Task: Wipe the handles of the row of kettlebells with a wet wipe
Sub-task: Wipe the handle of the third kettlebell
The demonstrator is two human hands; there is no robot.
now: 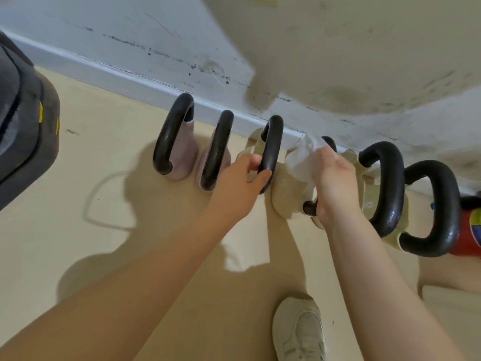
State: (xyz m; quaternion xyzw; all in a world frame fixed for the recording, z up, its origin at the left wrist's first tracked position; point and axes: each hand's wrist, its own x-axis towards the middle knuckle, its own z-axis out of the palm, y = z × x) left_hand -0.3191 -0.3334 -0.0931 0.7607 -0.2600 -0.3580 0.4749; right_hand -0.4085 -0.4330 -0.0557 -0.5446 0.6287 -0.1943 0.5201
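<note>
Fingers (253, 162) of the left hand (240, 183) curl shut around the third kettlebell handle (272, 149), counting from the left end of the row; its loop runs from the skirting board (145, 83) toward the camera. Just right of it, the right hand (334, 178) clamps a white wet wipe (302, 162) round the fourth handle (329, 142). Two black-handled kettlebells (385, 188) stand further right, a pale shoe (299, 332) nearer the camera

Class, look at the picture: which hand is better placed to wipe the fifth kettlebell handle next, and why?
The right hand: it already holds the wet wipe on the fourth handle, beside the fifth handle. The left hand grips the third handle.
</note>
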